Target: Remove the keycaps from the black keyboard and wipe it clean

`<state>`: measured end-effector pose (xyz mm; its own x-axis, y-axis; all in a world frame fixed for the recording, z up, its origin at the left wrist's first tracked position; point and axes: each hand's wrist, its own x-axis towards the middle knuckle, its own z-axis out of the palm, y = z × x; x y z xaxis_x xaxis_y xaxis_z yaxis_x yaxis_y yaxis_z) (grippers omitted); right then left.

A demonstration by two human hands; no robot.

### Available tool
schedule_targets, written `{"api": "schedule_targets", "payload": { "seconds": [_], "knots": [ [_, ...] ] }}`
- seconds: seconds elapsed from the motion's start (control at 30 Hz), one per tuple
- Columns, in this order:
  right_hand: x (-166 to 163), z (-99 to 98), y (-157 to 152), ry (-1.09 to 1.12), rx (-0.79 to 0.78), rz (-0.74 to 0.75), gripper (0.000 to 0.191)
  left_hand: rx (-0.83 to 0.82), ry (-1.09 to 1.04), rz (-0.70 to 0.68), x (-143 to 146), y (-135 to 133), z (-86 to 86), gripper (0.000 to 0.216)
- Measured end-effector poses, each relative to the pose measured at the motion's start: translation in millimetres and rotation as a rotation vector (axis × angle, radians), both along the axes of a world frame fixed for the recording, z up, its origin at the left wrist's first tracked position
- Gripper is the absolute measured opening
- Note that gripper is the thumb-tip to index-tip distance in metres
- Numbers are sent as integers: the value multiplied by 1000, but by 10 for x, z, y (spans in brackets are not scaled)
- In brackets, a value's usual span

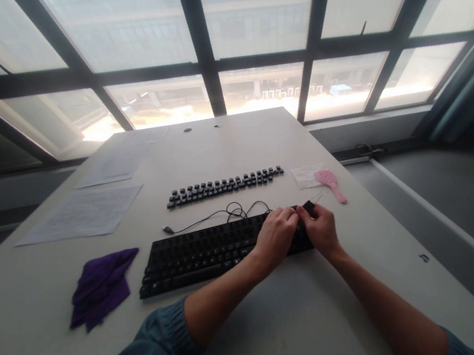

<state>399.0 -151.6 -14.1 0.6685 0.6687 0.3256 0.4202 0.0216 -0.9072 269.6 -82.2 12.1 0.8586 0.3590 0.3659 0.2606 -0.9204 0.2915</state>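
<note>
Over the right end of a black keyboard (203,249), both hands work close together, fingertips almost meeting. The left hand (275,230) is curled with its knuckles up and the wrist crossing the keyboard's near edge; whether it grips anything cannot be told, since its fingertips are hidden. The right hand (322,228), just beside it, pinches a small black piece (309,206) near the thumb, with thin pale strands reaching out beyond. The keyboard lies on the white table (263,336), slightly slanted, its cable (201,222) looping behind it to a plug (167,230) at the left. Farther back, loose black keycaps (221,188) stand in rows. A pink brush (329,183) lies to the right, partly over a clear bag (305,177). Left of the keyboard sits a crumpled purple cloth (100,285), with papers (82,215) farther off.
</note>
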Motion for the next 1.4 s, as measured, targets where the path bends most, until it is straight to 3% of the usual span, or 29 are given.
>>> {"api": "schedule_targets", "payload": {
  "seconds": [0.17,0.5,0.7,0.87,1.03,1.2,1.4],
  "knots": [
    [9,42,-19,-37,-14,51,34,-96,-79,-43,17,-15,-18,22],
    [48,73,-30,193,60,108,36,-583,-343,-24,57,-11,-6,16],
    [86,89,-6,543,24,148,35,-686,-316,-30,34,-70,149,14],
    [124,102,19,669,60,131,35,-595,-354,-11,-13,140,497,12],
    [116,91,16,599,78,142,37,-356,-301,112,225,937,651,13],
    [173,66,27,569,95,121,38,-133,-26,200,665,1568,450,15],
    [231,71,27,522,104,79,38,1,70,199,938,1733,93,5]
  ]
}}
